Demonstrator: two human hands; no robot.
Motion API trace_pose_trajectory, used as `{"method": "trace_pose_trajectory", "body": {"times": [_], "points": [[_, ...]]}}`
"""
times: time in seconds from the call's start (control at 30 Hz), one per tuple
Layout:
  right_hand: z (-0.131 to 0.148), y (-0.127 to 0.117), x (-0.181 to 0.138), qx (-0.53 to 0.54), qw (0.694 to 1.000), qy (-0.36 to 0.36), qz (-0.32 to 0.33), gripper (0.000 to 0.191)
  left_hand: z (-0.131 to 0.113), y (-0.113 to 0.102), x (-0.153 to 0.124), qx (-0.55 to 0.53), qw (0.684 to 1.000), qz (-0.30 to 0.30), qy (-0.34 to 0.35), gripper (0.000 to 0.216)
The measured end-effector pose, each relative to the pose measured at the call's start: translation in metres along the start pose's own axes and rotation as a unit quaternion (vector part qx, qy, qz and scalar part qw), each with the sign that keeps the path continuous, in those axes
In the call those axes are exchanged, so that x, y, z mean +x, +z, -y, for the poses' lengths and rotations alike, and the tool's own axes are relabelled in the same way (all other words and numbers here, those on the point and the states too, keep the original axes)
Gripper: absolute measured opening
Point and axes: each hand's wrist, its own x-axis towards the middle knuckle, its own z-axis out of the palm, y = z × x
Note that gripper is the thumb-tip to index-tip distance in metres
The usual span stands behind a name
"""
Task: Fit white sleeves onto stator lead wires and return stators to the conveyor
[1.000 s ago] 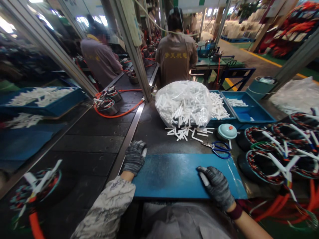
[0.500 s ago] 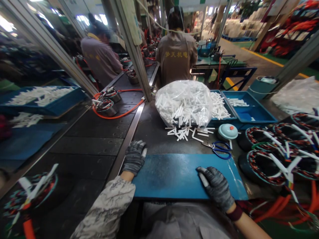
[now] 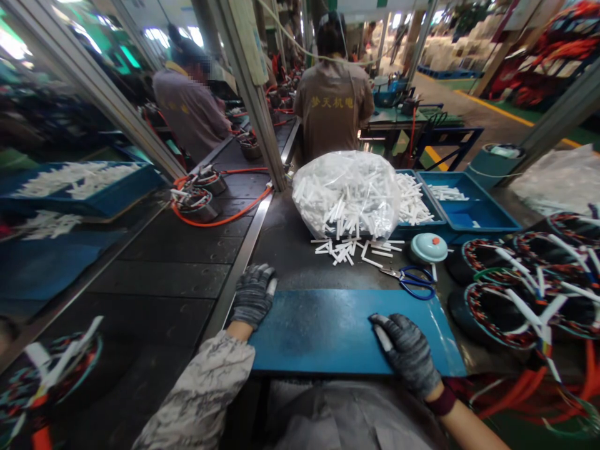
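Observation:
A blue mat (image 3: 323, 331) lies in front of me. At its left edge rests my left hand (image 3: 254, 296), in a grey striped glove, palm down with the fingers stretched out and nothing in it. My right hand (image 3: 407, 350), gloved alike, lies on the right part of the mat. Its thumb is stretched out, its fingers are loosely bent, and no object shows in it. Beyond the mat are blue-handled scissors (image 3: 415, 282) and a round pale-blue lidded container (image 3: 428, 249). A clear bag (image 3: 344, 194) of short white tubes stands behind, with loose tubes (image 3: 344, 251) spilled before it.
Several wire-wound motor stators (image 3: 497, 315) crowd the right side. A conveyor (image 3: 159, 281) runs along my left, carrying another stator (image 3: 51, 369) near me and more farther up. Blue bins (image 3: 482, 209) stand behind the bag. Two co-workers (image 3: 332, 100) are ahead, beyond a metal post (image 3: 253, 94).
The near stator on the conveyor has shifted a little to the left and towards me. Both my hands have stayed in place.

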Motion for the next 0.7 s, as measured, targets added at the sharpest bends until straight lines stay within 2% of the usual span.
{"method": "trace_pose_trajectory", "body": {"times": [0.4,0.7], "points": [[0.001,-0.001,0.002,-0.008,1.0,-0.004,-0.002,0.025,-0.002,-0.002,0.001,-0.02,1.0,0.014,-0.015,0.032],[-0.005,0.001,-0.01,-0.038,0.999,-0.034,0.008,0.03,-0.009,-0.005,-0.002,-0.011,0.997,0.054,-0.054,0.028]]}}
